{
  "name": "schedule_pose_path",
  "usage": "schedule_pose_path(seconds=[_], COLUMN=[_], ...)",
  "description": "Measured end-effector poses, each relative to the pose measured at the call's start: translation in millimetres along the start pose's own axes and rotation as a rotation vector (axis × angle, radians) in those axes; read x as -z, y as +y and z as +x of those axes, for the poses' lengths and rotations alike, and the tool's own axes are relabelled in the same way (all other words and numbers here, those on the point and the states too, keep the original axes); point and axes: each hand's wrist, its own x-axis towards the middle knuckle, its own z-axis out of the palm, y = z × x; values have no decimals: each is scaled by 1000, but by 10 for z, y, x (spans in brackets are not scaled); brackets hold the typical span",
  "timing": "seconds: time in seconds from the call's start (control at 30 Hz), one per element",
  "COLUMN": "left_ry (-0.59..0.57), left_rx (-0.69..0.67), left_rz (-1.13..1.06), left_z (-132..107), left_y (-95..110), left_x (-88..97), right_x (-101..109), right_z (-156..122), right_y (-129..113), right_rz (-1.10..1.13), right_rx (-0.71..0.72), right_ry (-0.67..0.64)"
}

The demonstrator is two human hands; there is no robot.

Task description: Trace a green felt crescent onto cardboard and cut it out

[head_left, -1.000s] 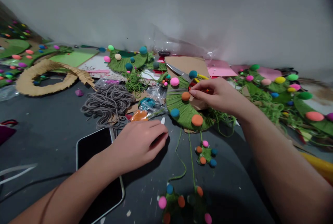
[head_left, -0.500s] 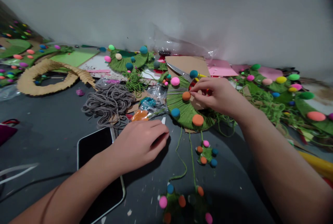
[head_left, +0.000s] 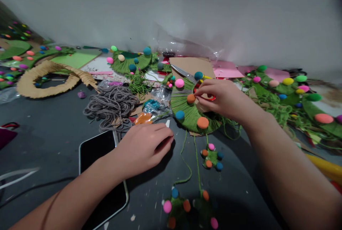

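A ring wrapped in green yarn lies on the dark table, dotted with pom-poms in pink, blue and orange. My right hand reaches over its inner edge, thumb and fingers pinched at an orange pom-pom. Behind those fingers show the red handles and steel blades of scissors. My left hand rests curled on the table, its fingers closed; a white tip shows just past them, and what they hold is hidden. Green strings hang from the ring to small green pieces with pom-poms.
A phone lies under my left forearm. Grey cord is heaped beyond it, beside plastic bags. A tan paper-wrapped ring sits at left. More green decorated rings and loose green yarn line the wall side.
The fingers of my right hand have shifted slightly at the orange pom-pom, and more of the red scissor handle shows. My left hand has stayed in place.
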Motion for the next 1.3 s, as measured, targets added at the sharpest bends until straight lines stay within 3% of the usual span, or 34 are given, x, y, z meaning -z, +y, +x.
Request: schedule_pose_path(seconds=[1.3], left_ry=[-36], left_rx=[15], left_rz=[3], left_z=[1], left_y=[9], left_x=[-3], right_x=[-34], right_z=[0], right_y=[-58], right_rz=[-170], right_rx=[17], right_ry=[35])
